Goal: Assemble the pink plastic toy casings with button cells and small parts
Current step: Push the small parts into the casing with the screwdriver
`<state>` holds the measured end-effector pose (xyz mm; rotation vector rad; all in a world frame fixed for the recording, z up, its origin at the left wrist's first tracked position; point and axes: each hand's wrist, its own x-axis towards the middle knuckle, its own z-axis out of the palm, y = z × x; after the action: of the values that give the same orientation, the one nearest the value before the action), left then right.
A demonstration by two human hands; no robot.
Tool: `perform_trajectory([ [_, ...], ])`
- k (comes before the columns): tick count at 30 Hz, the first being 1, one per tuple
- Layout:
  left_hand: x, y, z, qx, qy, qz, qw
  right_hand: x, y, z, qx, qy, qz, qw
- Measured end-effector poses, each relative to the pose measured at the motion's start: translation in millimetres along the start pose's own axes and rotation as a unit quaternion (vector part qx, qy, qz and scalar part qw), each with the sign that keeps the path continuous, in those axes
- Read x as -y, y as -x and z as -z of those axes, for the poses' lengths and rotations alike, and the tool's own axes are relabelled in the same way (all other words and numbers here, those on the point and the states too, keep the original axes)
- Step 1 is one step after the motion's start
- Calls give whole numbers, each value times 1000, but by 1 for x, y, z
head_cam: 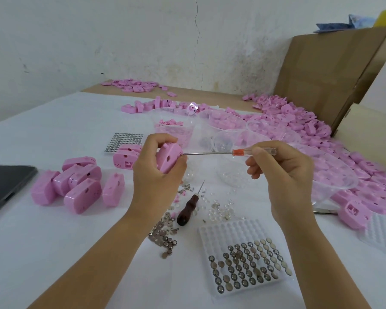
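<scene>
My left hand (pixel 156 166) grips a pink toy casing (pixel 168 158) above the white table. My right hand (pixel 283 172) pinches the clear and orange handle of a thin screwdriver (pixel 239 152). Its metal shaft runs level to the left and its tip touches the casing's right edge. A white tray of button cells (pixel 245 262) lies near the front, below my right forearm. Loose button cells (pixel 168 244), small metal contacts (pixel 163 226) and tiny screws (pixel 184 189) are scattered between my arms.
Several closed pink casings (pixel 76 186) lie at the left beside a black phone (pixel 5 186). A wooden-handled awl (pixel 188 208) rests at centre. Clear plastic bowls (pixel 232 130) of parts stand behind my hands. A large heap of pink casings (pixel 321 139) borders cardboard boxes (pixel 325 74) at right.
</scene>
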<state>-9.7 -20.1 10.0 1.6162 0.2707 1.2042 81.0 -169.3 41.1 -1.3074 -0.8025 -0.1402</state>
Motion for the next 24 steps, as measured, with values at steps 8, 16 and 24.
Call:
perform_trajectory([
  [8, -1, 1, 1, 6, -12, -15, 1000, 0, 0, 1, 0, 3, 4, 1000],
  [16, 0, 1, 1, 10, -12, -15, 1000, 2, 0, 1, -1, 1, 12, 1000],
  [24, -1, 2, 0, 16, -18, -20, 1000, 1, 0, 2, 8, 18, 22, 1000],
])
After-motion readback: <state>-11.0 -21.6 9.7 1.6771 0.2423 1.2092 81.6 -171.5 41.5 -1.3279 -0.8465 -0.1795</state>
